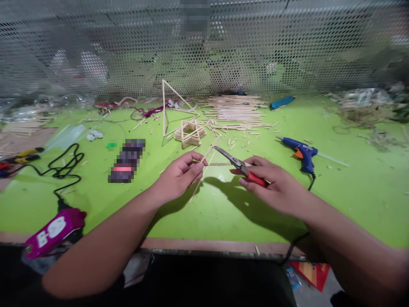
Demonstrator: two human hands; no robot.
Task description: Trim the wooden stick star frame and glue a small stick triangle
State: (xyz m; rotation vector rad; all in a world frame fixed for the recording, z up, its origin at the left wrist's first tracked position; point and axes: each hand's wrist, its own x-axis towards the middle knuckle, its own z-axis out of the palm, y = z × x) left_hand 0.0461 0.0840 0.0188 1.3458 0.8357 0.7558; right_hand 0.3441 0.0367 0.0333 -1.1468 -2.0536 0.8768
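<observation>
My left hand (179,177) pinches a thin wooden stick (210,150) between thumb and fingers, its free end pointing up and away from me. A second thin stick (198,186) slants just past the fingertips; whether it is held or lies on the table, I cannot tell. In my right hand (276,185) are red-handled shears (236,162), their blade tips close to the held stick. Behind the hands sits a star-shaped stack of sticks (182,138), with a triangular stick frame (164,108) standing beside it.
A pile of sticks (236,113) and offcuts lies at the back, near a blue tool (282,102). To the right is a blue glue gun (305,157). Leftward are a pixelated dark object (127,162), pliers (27,155) and a magenta power strip (54,234). Perforated metal (134,51) borders the table.
</observation>
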